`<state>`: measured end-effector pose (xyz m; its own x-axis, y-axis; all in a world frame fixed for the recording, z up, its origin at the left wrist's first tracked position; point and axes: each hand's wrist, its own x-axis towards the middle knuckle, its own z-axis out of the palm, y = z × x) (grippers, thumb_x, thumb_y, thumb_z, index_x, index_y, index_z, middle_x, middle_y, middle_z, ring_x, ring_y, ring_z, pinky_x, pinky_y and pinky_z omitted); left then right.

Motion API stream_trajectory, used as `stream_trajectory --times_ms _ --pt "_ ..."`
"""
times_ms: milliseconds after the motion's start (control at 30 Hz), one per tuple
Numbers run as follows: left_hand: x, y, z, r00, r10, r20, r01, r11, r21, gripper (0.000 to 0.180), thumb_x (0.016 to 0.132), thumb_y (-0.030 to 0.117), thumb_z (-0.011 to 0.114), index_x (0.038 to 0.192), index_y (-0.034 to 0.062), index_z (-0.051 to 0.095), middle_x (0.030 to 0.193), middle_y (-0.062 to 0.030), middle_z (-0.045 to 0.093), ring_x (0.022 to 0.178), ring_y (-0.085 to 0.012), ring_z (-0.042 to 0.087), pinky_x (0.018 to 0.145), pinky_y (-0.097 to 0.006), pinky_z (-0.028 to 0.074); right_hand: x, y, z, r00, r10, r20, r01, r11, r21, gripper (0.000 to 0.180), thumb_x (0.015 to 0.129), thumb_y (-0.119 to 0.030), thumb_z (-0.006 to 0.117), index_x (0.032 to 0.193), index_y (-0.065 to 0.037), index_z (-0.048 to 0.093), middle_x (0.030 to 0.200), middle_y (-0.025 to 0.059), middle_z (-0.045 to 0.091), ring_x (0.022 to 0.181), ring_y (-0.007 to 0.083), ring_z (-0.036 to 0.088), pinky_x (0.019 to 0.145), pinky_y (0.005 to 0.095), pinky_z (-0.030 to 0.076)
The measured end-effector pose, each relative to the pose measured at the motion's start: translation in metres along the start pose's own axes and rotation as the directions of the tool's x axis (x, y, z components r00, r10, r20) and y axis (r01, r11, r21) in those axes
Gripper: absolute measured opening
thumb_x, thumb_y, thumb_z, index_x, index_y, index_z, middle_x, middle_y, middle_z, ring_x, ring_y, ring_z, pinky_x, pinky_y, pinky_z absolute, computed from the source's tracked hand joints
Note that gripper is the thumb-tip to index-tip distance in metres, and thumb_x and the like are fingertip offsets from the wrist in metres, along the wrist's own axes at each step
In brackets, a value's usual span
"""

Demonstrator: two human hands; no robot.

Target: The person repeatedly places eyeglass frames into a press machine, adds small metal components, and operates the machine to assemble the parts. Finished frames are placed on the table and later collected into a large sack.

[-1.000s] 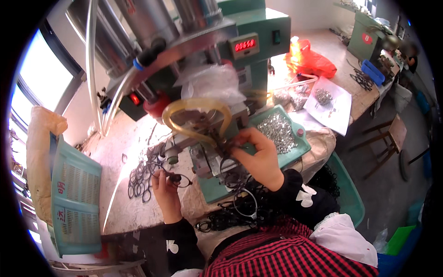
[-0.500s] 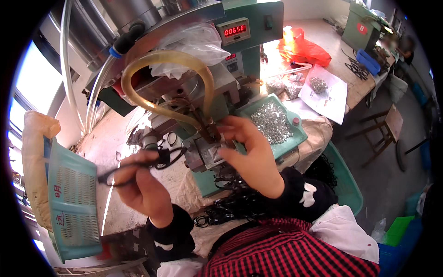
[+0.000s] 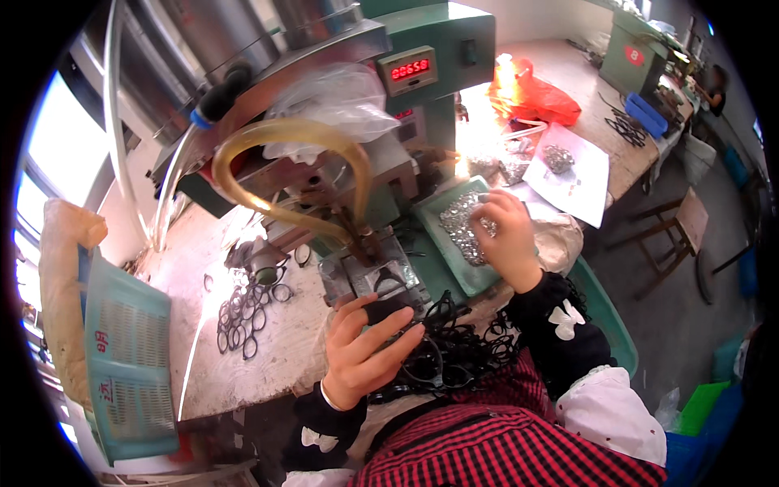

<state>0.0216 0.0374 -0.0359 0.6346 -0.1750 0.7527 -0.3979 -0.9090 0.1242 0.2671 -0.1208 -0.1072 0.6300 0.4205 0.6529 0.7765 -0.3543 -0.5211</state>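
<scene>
My left hand (image 3: 367, 351) is at the front of the press, its fingers bent over a black looped strip (image 3: 388, 305). The strip's upper end reaches the metal block (image 3: 349, 277) below the press head, and my fingers hide part of it. My right hand (image 3: 510, 239) is over the green tray (image 3: 472, 280) to the right, fingertips pinched together among small shiny metal pieces (image 3: 464, 219). Whatever lies between those fingertips is too small to make out. More black looped pieces (image 3: 454, 341) are heaped before the press, close to my lap.
Several black loops (image 3: 243, 312) lie on the table at left, beside a green plastic basket (image 3: 130, 349). A yellowish hose (image 3: 294, 130) curves in front of the press (image 3: 438, 49). Farther right are a red bag (image 3: 545, 96), a paper sheet (image 3: 580, 174) and a wooden stool (image 3: 677, 227).
My right hand has moved from the press block to the tray of metal pieces. My left hand has come right to the press front; the black loop it held at left is gone from there.
</scene>
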Motion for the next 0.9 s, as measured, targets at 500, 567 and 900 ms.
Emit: stream_trajectory --times_ms 500,567,900 --pt "0.006 0.066 0.0 0.985 -0.04 -0.167 0.092 0.943 0.32 0.026 0.092 0.011 0.075 0.116 0.0047 0.071 0.123 -0.0165 0.07 0.108 -0.0356 0.068 0.097 -0.051 0.051 -0.032 0.012 0.01 0.996 -0.063 -0.056 0.054 0.989 -0.138 0.024 0.076 -0.007 0.068 0.099 -0.002 0.064 0.12 0.015 0.062 0.127 0.0335 0.054 0.09 0.0396 0.056" --pt "-0.043 -0.002 0.001 0.918 -0.181 -0.353 0.321 0.863 0.391 0.029 0.094 0.012 0.073 0.122 0.0017 0.068 0.125 -0.0186 0.069 0.112 -0.0358 0.067 0.098 -0.051 0.051 -0.037 0.019 0.017 0.997 -0.021 -0.07 0.008 0.985 -0.172 0.023 0.077 -0.008 0.068 0.099 -0.002 0.063 0.116 0.0144 0.062 0.123 0.0325 0.056 0.089 0.0396 0.056" --pt "-0.085 -0.096 -0.002 0.734 -0.65 -0.195 0.667 0.64 0.38 0.032 0.104 0.021 0.06 0.127 -0.001 0.064 0.13 -0.0196 0.064 0.114 -0.0316 0.064 0.097 -0.044 0.052 -0.019 0.009 0.035 0.993 0.071 -0.098 -0.065 0.996 0.063 0.011 0.081 -0.01 0.07 0.089 -0.005 0.065 0.095 0.0094 0.066 0.099 0.0304 0.064 0.083 0.0401 0.053"
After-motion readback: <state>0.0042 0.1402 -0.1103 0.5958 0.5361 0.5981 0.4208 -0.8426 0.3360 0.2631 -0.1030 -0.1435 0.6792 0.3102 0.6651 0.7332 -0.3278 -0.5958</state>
